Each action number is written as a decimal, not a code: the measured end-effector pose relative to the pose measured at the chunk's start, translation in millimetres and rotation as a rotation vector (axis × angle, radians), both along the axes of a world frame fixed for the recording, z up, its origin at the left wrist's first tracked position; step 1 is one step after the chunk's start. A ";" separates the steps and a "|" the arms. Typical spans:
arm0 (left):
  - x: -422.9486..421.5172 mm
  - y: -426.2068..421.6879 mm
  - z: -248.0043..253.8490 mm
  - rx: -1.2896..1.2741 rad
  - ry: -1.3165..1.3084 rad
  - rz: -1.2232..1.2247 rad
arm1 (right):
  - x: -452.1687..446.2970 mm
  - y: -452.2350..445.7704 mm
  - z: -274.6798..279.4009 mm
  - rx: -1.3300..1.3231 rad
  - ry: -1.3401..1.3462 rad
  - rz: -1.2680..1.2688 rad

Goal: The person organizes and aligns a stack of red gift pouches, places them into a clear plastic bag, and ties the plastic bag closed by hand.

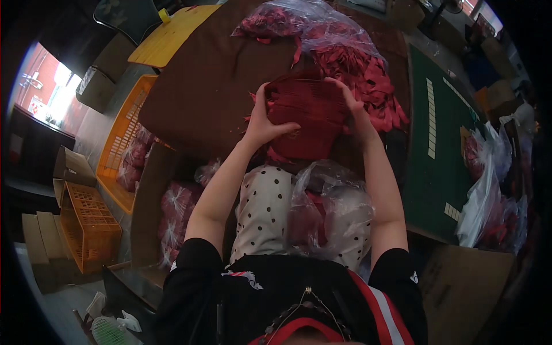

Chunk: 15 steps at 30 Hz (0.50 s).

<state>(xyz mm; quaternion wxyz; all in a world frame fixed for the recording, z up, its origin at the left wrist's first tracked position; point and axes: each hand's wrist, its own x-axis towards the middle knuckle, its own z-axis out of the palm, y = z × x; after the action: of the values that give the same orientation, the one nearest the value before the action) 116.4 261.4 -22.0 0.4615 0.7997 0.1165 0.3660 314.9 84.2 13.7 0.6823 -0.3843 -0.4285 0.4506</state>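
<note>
A thick stack of dark red cloth pieces [307, 118] stands between my two hands near the front edge of the brown table. My left hand [265, 122] grips its left side, with the thumb laid across the near face. On the right side my right hand [349, 106] presses against the stack, its fingers over the far edge and partly hidden. Just behind lies a heap of loose red cloth strips [365, 86], spilling from a clear plastic bag [339, 31]. Across my lap rests another clear plastic bag [330, 224] with something red inside.
The brown-covered table [195, 80] extends ahead and left. To the right is a green board [428, 178] with rows of pale tiles. Orange crates [92, 230] and bagged red bundles [175, 215] sit at left. Plastic bags [489, 184] hang over the right edge.
</note>
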 end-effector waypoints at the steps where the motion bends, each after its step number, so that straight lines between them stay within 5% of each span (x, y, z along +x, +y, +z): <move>1: 1.0 -1.4 -1.7 -0.001 -0.011 0.008 | -3.4 -7.0 -2.5 -0.004 -0.001 -0.005; 4: 2.1 2.5 1.9 -0.057 0.054 -0.095 | -8.8 -17.5 -8.5 -0.015 -0.717 -0.164; 7: -4.1 -4.2 19.6 -0.321 0.054 -0.301 | -22.4 -20.5 -5.4 -0.041 -0.874 -0.338; 10: -12.0 1.7 24.5 -0.080 0.134 -0.286 | -13.5 -18.0 -4.1 -0.012 -0.899 -0.391; 15: -12.9 -3.5 32.0 -0.126 0.178 -0.273 | -1.8 -11.3 -2.4 0.009 -0.859 -0.336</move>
<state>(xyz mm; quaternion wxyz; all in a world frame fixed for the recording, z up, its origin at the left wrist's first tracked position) 103.5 257.9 10.0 0.5439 0.8069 0.0699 0.2196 313.0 72.9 11.3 0.5081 -0.5974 -0.6062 0.1321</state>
